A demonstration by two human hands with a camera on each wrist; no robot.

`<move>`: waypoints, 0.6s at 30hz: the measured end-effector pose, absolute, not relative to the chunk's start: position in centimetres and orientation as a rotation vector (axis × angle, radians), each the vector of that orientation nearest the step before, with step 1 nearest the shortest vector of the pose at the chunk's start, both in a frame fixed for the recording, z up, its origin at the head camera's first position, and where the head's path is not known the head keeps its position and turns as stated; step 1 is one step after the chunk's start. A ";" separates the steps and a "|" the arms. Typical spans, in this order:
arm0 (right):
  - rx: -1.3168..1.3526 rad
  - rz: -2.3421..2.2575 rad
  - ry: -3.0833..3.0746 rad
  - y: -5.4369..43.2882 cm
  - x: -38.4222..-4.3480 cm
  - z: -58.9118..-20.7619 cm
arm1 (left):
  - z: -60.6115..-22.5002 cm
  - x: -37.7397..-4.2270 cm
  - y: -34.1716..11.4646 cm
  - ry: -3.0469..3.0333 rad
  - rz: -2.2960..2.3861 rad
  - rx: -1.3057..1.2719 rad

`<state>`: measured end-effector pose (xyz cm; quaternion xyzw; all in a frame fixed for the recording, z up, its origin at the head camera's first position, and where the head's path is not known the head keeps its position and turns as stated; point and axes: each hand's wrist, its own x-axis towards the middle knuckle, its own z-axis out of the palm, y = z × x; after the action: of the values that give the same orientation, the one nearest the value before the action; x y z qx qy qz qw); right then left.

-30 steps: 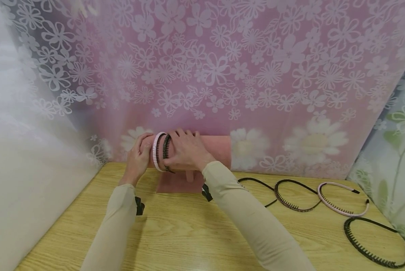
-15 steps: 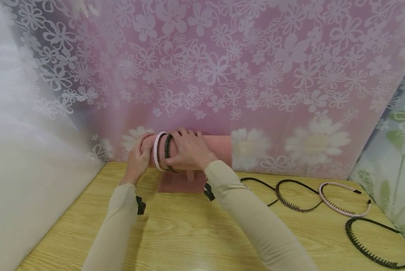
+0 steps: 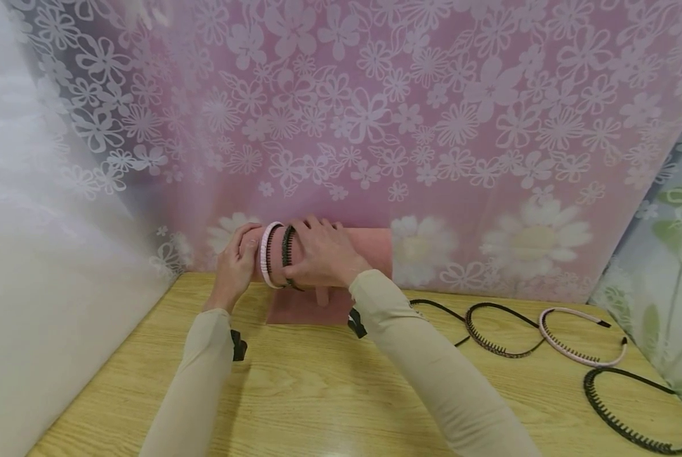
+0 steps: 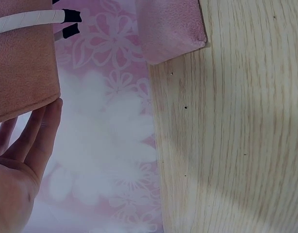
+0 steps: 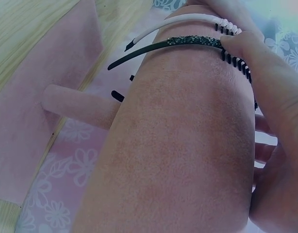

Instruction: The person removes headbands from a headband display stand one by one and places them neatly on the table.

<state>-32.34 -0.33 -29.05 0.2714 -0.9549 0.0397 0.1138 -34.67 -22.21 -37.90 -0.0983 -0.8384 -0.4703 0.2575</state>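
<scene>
Head view, and we see the left hand (image 3: 232,265) grip one end of a pink roll (image 3: 370,246); the right hand (image 3: 325,255) holds a black headband (image 3: 286,249) around it, a pale headband (image 3: 265,255) between both hands. Left wrist: we spot fingertips (image 4: 57,105) against the roll's edge. Right wrist: we've the thumb (image 5: 239,44) on the black headband, fingers (image 5: 263,153) beyond the roll.

Free room over tabletop (image 3: 301,387) between sleeves (image 3: 189,387); obstacles: pink roll (image 3: 373,249) ahead, loose headbands (image 3: 624,432) rightward
</scene>
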 end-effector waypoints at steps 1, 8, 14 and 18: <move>0.796 0.119 -2.802 -0.3 -32.3 -29.0 | -37.9 -34.7 -22.2 -2.275 -1.277 -0.269; 0.771 0.130 -2.818 0.3 -32.1 -28.7 | -37.8 -34.8 -22.1 -2.264 -1.277 -0.273; 0.753 0.126 -2.827 0.7 -31.9 -28.7 | -37.8 -34.8 -22.3 -2.276 -1.283 -0.274; 0.752 0.131 -2.830 1.0 -31.8 -28.6 | -37.9 -34.7 -22.3 -2.278 -1.288 -0.261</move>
<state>-31.76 1.04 -28.64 0.2552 -0.9602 0.0443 0.1050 -34.73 -22.34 -37.92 -0.0959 -0.8381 -0.4738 0.2529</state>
